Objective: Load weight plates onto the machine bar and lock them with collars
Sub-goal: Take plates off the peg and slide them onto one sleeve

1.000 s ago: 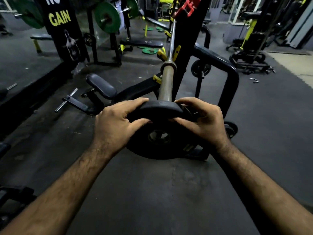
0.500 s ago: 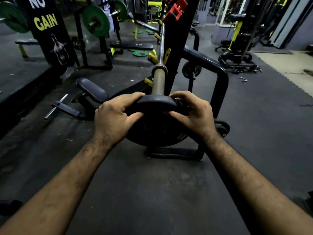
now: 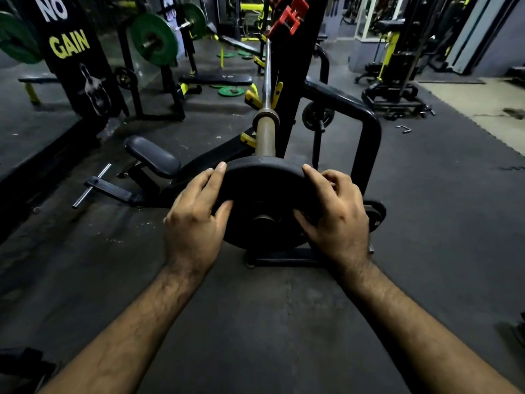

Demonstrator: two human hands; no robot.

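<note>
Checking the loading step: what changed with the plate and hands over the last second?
The black plate now sits with the bar sleeve end showing in its centre hole. The left hand and right hand slid from curling over its top rim to its sides, fingers loosened. Both hands remain on the plate; no collar is fitted.

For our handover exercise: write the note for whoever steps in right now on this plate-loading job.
Left hand: gripping the black weight plate's left edge.
Right hand: gripping its right edge.
Plate: upright, on the near end of the barbell sleeve, bar end showing in its hole.
Done: plate started onto the sleeve.
Left: push it up to the sleeve's collar stop, add any further plates, then fit a collar; none shows on the sleeve.
</note>
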